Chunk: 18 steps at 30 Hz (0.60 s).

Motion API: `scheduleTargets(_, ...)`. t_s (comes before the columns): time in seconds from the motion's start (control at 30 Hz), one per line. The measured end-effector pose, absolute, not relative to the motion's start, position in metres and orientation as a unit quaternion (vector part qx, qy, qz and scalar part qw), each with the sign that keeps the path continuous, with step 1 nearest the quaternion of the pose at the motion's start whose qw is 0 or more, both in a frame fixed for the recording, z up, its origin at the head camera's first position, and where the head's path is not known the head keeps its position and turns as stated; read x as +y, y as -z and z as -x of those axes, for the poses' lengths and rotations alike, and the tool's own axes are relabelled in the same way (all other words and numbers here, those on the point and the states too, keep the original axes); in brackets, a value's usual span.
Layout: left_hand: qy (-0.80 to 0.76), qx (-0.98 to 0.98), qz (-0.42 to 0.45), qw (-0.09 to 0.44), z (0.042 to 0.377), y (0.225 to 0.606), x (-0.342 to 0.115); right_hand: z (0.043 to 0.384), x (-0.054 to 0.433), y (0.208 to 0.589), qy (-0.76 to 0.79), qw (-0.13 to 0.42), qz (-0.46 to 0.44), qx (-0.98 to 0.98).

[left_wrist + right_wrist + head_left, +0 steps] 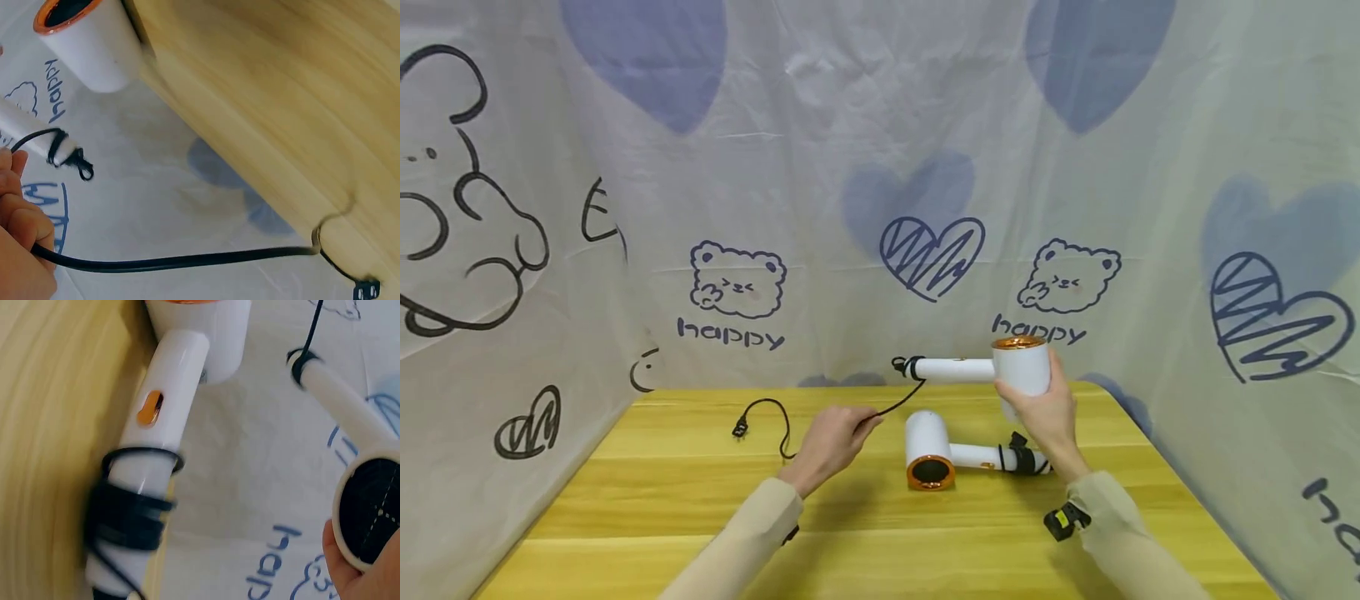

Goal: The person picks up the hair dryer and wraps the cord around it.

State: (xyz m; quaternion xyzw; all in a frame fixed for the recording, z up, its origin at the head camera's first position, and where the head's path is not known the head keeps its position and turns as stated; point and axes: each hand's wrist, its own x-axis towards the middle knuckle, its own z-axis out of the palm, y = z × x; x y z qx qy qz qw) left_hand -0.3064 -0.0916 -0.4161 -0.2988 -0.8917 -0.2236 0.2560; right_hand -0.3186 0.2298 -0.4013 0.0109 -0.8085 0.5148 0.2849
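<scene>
In the head view my right hand (1047, 410) grips the white head of a hair dryer (958, 370) with an orange ring, holding it above the table. Its handle points left, with black cord looped at the tip. My left hand (835, 442) has its fingers curled round the black cord (169, 261), which runs from the handle end through the hand to a plug (741, 427) at the left. A second white hair dryer (927, 437) lies on the table below, its orange-ringed end facing me. Around that one's handle a black cord (128, 512) is wrapped.
The wooden table (647, 500) has a yellow grain. A pale cloth (850, 200) printed with hearts and bears hangs behind it and along both sides. A small black device (1066, 521) is strapped at the right wrist.
</scene>
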Motion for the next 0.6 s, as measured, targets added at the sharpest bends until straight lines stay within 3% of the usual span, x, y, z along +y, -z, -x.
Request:
scheduleTargets(0.4,0.208,-0.855,0.265,0.394,0.316,0.396,-0.107,0.317,0.247,0.393,-0.498,0.221,-0.055,-0.837)
scheduleTargets(0.6,0.23,-0.847,0.242,0.414,0.323,0.387,-0.112,0.314,0.246,0.383,-0.487,0.172,-0.106,-0.85)
